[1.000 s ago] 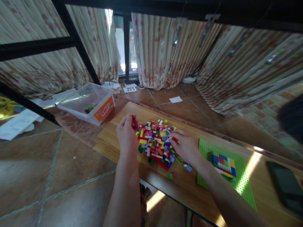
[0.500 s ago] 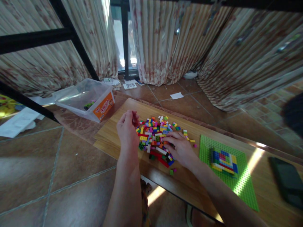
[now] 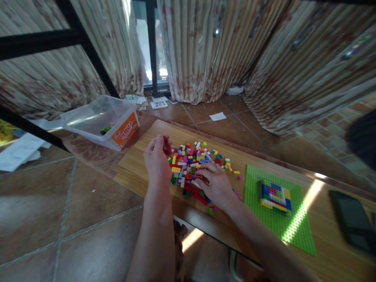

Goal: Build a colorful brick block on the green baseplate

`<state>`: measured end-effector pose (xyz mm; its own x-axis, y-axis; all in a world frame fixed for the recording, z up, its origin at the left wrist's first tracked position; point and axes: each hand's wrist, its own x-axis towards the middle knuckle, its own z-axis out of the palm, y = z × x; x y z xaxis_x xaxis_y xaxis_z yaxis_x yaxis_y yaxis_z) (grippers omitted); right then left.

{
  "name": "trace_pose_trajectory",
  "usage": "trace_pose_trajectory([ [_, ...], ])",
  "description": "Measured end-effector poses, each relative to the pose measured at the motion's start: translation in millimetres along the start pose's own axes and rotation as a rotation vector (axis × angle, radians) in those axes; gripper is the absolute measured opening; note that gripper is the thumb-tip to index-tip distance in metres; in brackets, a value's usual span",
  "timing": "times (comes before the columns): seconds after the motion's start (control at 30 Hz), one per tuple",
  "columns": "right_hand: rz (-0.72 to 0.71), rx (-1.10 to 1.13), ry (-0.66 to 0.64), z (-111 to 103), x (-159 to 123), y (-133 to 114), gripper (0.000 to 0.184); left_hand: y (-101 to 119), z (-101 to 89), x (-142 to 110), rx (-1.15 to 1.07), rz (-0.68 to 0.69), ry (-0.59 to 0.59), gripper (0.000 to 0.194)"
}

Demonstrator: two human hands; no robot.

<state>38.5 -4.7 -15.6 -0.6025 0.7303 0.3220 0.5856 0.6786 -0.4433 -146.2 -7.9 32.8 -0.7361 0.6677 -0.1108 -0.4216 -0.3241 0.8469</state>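
Note:
A heap of small loose building bricks in many colours lies on the wooden table. My right hand is over the heap's right side, fingers bent and a little apart among the bricks; I see nothing held in it. At the heap's left edge, my left hand is raised with its fingers curled together, and whatever they may hold is hidden. To the right, a green baseplate carries a layered, roughly square brick build in blue, yellow, red and white.
A dark phone-like object lies on the table at the right. On the floor at the left stands a clear plastic bin with an orange label and a few pieces inside. White paper lies on the floor beyond the table.
My right hand has shifted slightly left over the heap, and a few pink and blue bricks now show beside its wrist. My left hand stays curled. The whole view has shifted a little.

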Motion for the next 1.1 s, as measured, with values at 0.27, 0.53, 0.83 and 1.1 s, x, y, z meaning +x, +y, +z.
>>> trace_pose_trajectory([
  [0.27,0.03,-0.009,-0.041,-3.3,-3.5,4.9,0.012,1.0,-0.9,-0.7,0.012,-0.005,-0.003,0.022],
  [0.53,0.039,-0.047,-0.006,-6.4,-6.9,4.5,0.018,-0.3,0.6,-1.3,0.019,-0.004,-0.012,0.022],
  [0.83,0.054,-0.005,0.034,7.7,-0.7,-8.7,0.01,-1.6,3.3,-1.6,0.054,0.004,-0.016,0.022],
  [1.1,0.421,0.39,0.125,-45.3,-49.7,-14.8,0.007,-9.4,20.1,-13.1,0.127,-0.027,-0.108,0.02],
])
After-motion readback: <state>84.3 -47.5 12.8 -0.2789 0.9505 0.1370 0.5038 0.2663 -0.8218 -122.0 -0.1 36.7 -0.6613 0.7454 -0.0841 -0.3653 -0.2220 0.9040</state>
